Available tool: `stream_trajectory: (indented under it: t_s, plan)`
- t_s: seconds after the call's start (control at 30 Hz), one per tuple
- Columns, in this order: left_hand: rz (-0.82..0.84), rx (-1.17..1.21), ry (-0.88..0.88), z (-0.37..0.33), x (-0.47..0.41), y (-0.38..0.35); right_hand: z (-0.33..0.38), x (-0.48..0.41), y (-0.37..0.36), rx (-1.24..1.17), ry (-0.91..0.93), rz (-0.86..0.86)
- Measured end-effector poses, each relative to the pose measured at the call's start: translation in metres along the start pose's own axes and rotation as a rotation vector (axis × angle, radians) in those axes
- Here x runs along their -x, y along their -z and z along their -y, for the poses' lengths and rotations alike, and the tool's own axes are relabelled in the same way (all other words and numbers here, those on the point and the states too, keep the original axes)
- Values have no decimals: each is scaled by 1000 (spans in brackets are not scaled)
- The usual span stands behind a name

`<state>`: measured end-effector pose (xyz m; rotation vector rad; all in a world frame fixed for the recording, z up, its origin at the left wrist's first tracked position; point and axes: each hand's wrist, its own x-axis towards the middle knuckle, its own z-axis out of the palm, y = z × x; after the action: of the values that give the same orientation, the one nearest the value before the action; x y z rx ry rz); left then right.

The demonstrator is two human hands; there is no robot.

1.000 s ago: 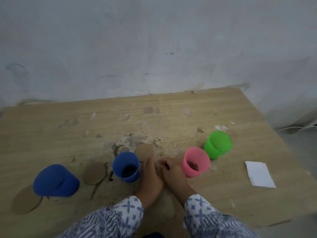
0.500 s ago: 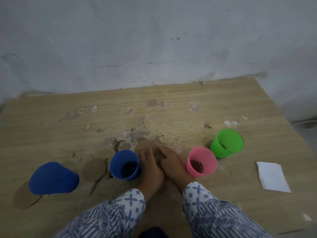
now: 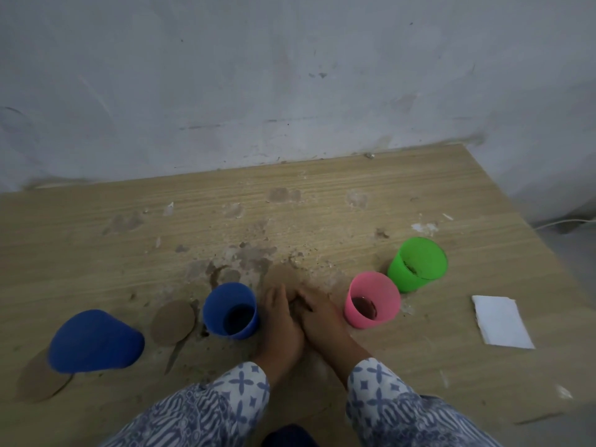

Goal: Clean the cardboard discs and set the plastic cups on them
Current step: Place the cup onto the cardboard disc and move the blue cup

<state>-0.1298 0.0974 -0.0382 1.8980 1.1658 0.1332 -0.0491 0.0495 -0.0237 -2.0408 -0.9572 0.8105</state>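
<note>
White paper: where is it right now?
In the head view, the white paper lies flat on the table, right of the pink cup and nearer the person than the green cup.

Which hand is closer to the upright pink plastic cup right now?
Right. The right hand lies just left of the pink plastic cup; the left hand sits beyond it, beside the upright blue plastic cup.

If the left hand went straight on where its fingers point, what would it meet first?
Likely the cardboard disc lying just ahead of the left hand; its fingers may be touching it.
</note>
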Motion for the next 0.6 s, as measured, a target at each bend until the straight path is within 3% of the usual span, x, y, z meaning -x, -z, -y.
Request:
stream_trajectory:
  t_s: [0.6]
  plan:
    - [202,-105,-344,8,25,-10,-28,50,-14,45,-135,-216]
